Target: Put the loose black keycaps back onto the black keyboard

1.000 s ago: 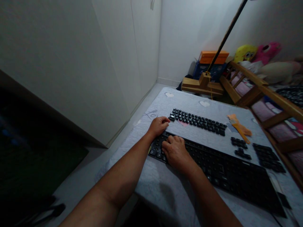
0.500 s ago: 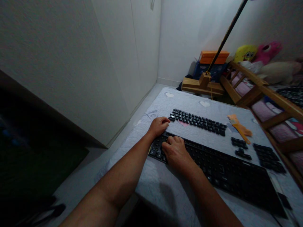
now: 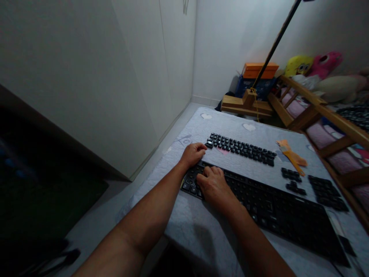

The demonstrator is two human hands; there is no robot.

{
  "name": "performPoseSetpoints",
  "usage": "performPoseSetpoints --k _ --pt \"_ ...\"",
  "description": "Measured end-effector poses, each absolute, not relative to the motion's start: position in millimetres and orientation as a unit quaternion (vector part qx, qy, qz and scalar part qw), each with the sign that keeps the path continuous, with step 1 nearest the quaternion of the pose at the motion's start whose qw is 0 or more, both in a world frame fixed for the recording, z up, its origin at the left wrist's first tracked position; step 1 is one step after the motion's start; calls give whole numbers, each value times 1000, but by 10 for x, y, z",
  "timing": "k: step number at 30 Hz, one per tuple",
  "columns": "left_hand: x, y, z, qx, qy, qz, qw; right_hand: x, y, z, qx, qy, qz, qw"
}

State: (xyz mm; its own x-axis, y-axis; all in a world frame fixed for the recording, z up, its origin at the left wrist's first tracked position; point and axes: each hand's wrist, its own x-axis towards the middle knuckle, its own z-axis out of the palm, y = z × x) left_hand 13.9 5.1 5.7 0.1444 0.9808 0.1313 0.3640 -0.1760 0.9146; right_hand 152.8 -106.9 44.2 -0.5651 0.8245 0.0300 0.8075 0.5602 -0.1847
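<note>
A black keyboard (image 3: 276,209) lies on the cloth-covered table, most of its key places bare, with a few keycaps fitted at its near left corner. My right hand (image 3: 213,186) rests on the left part of it, fingers bent down and closed; the fingertips and anything under them are hidden. Just beyond the keyboard's far left corner is my left hand (image 3: 193,154), its fingers curled together beside the rows of loose black keycaps (image 3: 242,148). Whether it pinches a keycap I cannot make out.
Smaller groups of keycaps, a navigation cluster (image 3: 291,174), arrow keys (image 3: 295,188) and a number-pad block (image 3: 327,193), lie to the right. Behind them is an orange-handled brush (image 3: 292,157) on an orange item. A wooden bed rail (image 3: 331,115) borders the right, a pale cabinet (image 3: 138,77) the left.
My right hand has shifted very slightly on the keyboard. My left hand and the loose keycaps look the same as before.
</note>
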Motion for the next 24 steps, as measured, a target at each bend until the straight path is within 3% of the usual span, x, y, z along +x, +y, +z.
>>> performPoseSetpoints --k 13,24 --pt "128 77 10 656 514 404 377 1517 -1082 450 -460 -885 51 55" --pt "129 52 39 653 518 409 372 1593 -984 402 -490 -852 111 149"
